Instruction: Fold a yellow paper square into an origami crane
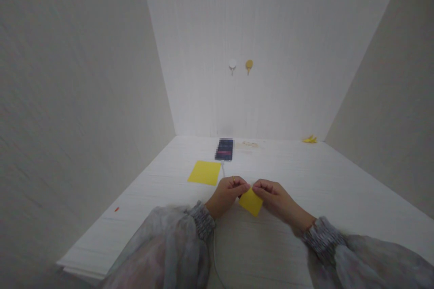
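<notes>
A small folded yellow paper (251, 202) is pinched between both hands just above the white table (305, 176). My left hand (228, 195), with a ring on one finger, grips its upper left corner with closed fingers. My right hand (274, 198) holds the upper right edge, fingers curled together. Both wrists wear grey gathered sleeves.
A flat yellow paper sheet (205, 172) lies on the table beyond my left hand. A dark phone (224, 149) with a white cable (223, 169) rests further back. A small yellow folded piece (309, 139) sits at the far right corner. Two hooks (240, 66) hang on the back wall. White walls enclose three sides.
</notes>
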Motion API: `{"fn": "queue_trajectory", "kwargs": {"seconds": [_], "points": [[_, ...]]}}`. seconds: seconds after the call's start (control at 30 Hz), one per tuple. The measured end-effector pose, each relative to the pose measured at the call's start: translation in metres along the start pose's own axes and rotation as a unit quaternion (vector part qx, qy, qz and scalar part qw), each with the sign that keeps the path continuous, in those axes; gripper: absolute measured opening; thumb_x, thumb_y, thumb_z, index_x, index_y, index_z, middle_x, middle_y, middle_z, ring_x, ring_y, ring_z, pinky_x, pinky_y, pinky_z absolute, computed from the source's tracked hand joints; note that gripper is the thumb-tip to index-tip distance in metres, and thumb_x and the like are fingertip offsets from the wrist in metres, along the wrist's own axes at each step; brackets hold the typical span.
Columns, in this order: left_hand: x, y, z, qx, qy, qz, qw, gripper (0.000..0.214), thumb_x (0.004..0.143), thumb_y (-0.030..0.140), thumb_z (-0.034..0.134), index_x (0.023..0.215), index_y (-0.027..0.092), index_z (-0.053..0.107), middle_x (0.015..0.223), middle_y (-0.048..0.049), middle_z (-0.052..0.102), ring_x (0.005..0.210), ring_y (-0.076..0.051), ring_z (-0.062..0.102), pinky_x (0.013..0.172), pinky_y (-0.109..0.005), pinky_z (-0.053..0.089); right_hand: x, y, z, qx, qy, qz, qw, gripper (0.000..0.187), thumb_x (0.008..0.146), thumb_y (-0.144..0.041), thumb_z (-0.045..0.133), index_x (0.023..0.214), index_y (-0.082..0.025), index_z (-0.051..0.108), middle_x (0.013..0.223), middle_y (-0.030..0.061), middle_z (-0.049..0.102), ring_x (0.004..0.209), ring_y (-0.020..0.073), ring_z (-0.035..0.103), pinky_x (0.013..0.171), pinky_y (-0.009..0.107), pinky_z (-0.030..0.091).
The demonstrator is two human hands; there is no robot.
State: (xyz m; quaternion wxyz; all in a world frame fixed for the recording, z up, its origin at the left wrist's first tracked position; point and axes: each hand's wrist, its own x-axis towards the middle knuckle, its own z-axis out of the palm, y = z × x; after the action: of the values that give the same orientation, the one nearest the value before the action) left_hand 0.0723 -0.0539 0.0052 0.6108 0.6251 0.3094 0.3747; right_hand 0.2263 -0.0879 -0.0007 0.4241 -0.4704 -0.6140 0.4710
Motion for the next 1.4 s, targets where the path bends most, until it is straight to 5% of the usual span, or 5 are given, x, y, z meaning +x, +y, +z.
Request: {"fn": "queue_trajectory", "kwargs": {"seconds": [0.27, 0.6, 0.97, 1.23, 1.4], "points": [[0.001, -0.001, 0.0, -0.03, 0.0, 0.007, 1.0, 0.026, 0.069, 0.035, 0.052, 0.064, 0.01, 0.055, 0.057, 0.0004, 0.052, 0.053, -0.008, 0.048, 0.054, -0.022, 0.039, -0.001, -0.004, -0.005, 0.049, 0.02, -0.023, 0.998, 0.022, 0.073, -0.034, 0.051, 0.066, -0.014, 0.054, 0.06, -0.0002, 0.052, 0.055, 0.0099, 0.044, 0.054, 0.023, 0.035], [0.001, -0.007, 0.001, -0.107, -0.06, -0.019, 0.992, 0.035, 0.066, 0.037, 0.057, 0.089, 0.011, 0.053, 0.072, -0.0031, 0.056, 0.059, -0.009, 0.053, 0.055, -0.022, 0.043, -0.003, -0.003, -0.004, 0.184, 0.011, 0.027, 0.982, 0.02, 0.068, -0.031, 0.058, 0.063, -0.013, 0.057, 0.058, -0.0003, 0.055, 0.053, 0.0091, 0.045, 0.052, 0.023, 0.033], [0.001, -0.005, 0.001, -0.136, -0.049, -0.03, 0.989, 0.025, 0.062, 0.027, 0.062, 0.08, 0.011, 0.056, 0.071, -0.0027, 0.058, 0.062, -0.01, 0.054, 0.062, -0.024, 0.041, -0.003, -0.002, -0.004, 0.255, -0.041, 0.084, 0.962, 0.016, 0.065, -0.027, 0.061, 0.061, -0.012, 0.059, 0.06, 0.0006, 0.057, 0.055, 0.0091, 0.048, 0.054, 0.022, 0.035], [0.005, -0.003, -0.001, -0.037, 0.039, -0.022, 0.998, 0.017, 0.064, 0.029, 0.055, 0.067, 0.012, 0.055, 0.057, 0.0015, 0.053, 0.05, -0.007, 0.046, 0.05, -0.02, 0.034, -0.001, -0.009, 0.003, 0.115, 0.008, 0.015, 0.993, 0.023, 0.074, -0.036, 0.05, 0.07, -0.015, 0.056, 0.06, -0.0009, 0.052, 0.054, 0.01, 0.046, 0.052, 0.023, 0.036], [0.007, -0.004, -0.004, 0.052, 0.087, -0.017, 0.995, 0.016, 0.064, 0.029, 0.053, 0.063, 0.013, 0.054, 0.055, 0.0019, 0.051, 0.049, -0.008, 0.044, 0.047, -0.019, 0.032, -0.005, -0.019, 0.005, -0.043, 0.074, -0.09, 0.992, 0.03, 0.075, -0.04, 0.045, 0.098, -0.019, 0.049, 0.089, 0.0037, 0.055, 0.078, 0.0155, 0.052, 0.067, 0.027, 0.041]]}}
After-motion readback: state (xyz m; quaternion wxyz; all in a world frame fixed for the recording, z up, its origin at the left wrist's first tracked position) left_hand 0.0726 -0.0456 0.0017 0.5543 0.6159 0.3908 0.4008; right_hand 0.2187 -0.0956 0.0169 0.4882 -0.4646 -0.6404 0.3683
